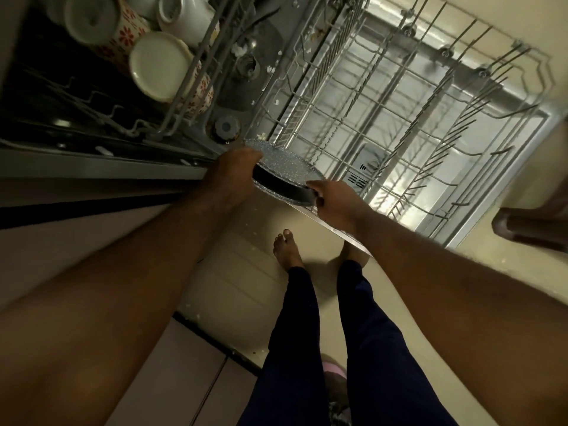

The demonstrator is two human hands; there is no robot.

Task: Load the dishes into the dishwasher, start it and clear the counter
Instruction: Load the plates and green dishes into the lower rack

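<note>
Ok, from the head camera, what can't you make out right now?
Speckled dish, head view: the left hand and right hand cover both ends; one piece or a stack, cannot tell.
Upper rack, head view: the top edge cuts off the mugs; its left side is too dark to read.
Counter: outside the frame.

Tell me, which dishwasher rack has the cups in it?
The upper rack, at the left of the view: upside-down cups sit in it. The pulled-out lower rack shows only bare wire.
</note>
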